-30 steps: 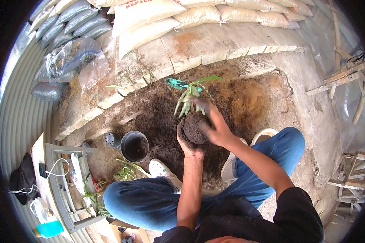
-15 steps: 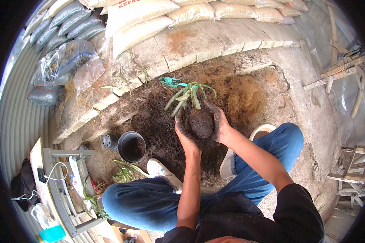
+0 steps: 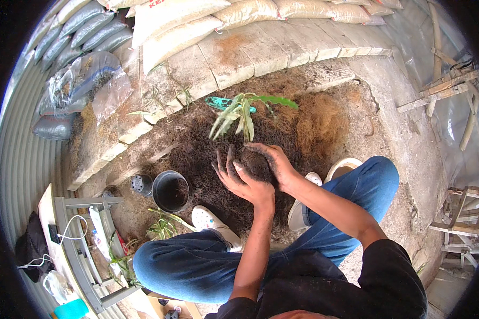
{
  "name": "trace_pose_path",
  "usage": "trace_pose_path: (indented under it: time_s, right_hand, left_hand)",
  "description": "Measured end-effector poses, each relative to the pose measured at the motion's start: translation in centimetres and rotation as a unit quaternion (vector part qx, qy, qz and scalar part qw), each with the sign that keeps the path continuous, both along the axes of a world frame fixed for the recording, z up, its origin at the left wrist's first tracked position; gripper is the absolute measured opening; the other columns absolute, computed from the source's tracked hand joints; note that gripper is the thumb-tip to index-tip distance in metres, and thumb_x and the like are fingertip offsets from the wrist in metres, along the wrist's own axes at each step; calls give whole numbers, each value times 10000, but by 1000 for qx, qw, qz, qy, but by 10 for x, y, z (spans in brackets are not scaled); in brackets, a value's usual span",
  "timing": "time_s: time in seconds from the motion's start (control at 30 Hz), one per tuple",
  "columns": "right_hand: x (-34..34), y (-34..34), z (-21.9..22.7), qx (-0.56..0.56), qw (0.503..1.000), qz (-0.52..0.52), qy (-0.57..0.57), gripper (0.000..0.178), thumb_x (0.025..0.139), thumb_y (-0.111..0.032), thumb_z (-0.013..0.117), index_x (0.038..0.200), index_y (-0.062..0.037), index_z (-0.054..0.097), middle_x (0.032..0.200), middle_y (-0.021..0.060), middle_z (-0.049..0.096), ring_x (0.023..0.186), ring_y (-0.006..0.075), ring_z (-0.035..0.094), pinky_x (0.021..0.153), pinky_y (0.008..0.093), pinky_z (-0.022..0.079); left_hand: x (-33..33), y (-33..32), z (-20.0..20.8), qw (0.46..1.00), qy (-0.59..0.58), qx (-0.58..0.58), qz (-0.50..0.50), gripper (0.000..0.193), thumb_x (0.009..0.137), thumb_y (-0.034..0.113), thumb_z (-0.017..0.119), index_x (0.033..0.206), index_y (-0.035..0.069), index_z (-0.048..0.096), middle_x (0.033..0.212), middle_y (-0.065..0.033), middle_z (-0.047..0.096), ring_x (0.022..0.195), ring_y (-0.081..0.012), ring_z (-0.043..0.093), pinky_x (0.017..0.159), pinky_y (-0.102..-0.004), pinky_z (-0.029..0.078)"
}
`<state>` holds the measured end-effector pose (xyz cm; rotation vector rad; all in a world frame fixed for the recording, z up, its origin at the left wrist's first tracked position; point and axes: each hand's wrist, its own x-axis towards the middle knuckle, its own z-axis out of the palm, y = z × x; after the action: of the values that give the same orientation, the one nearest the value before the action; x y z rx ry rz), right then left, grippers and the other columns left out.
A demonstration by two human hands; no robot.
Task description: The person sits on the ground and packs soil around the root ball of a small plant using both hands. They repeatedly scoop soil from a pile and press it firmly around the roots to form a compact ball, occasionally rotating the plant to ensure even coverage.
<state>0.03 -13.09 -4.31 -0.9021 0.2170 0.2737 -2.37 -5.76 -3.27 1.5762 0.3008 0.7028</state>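
Note:
A plant with long, toothed, pale green leaves (image 3: 244, 118) stands up from a dark, rounded root ball (image 3: 256, 162) in front of me. My right hand (image 3: 275, 164) wraps round the root ball from the right, its soil-blackened fingers across the top near the stem. At the ball's lower left is my left hand (image 3: 242, 181), palm up and dirty, fingers spread apart, thumb close against the ball. Whether the left palm bears any weight cannot be told. Behind the leaves, a turquoise hand trowel (image 3: 218, 102) lies on the dark soil (image 3: 197, 149).
An empty-looking black pot (image 3: 172, 191) and a smaller pot (image 3: 141, 184) stand left of the soil. Brown fibre (image 3: 324, 125) is heaped to the right. Filled sacks (image 3: 181, 45) line the concrete ledge behind. A grey bench (image 3: 82, 239) is at lower left.
The root ball has turned in my hands, and the leaves now spread to the right. My left hand has opened from cupping its side to spread fingers; my right hand has moved over the top.

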Motion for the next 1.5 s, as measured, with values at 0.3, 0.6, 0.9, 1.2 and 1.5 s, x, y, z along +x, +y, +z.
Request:
trace_pose_path:
  time_s: [0.3,0.6,0.9,1.2,1.5]
  right_hand:
    - [-3,4,12,63,994,-74,58,324,928,-259,559,1143,-21,604,1064,81,653,950,173,632,901,336,494]
    - [2,4,26,96,989,-74,86,360,930,-355,577,1140,-63,592,1063,69,626,959,160,606,884,324,480]
    - [8,-3,18,22,1000,-19,-11,343,935,-295,580,1137,-18,602,1053,59,644,945,131,614,855,288,489]
    - [2,-5,21,11,999,31,13,268,876,-157,619,1080,16,630,1050,82,665,964,157,638,888,303,499]
    - [1,-14,44,46,998,7,47,223,871,-158,620,1019,4,659,1010,100,672,946,184,648,885,328,510]
  left_hand:
    - [15,5,-15,976,-25,-200,-85,444,979,266,356,1253,-45,514,1300,-173,497,1204,-284,489,1017,-407,383]
    - [23,26,-22,888,34,-419,-186,482,966,335,313,1172,-6,583,1168,-150,594,1125,-260,553,961,-409,463]
    - [20,23,3,760,53,-601,-241,555,936,424,314,1193,13,584,1220,-141,588,1113,-284,561,1006,-425,424]
    - [9,7,3,819,-32,-554,-145,514,973,386,287,1330,65,472,1210,-112,579,1094,-248,568,955,-383,456]
    - [9,9,14,792,13,-591,-152,570,960,458,290,1363,98,471,1359,-53,488,1233,-258,468,1063,-395,359]
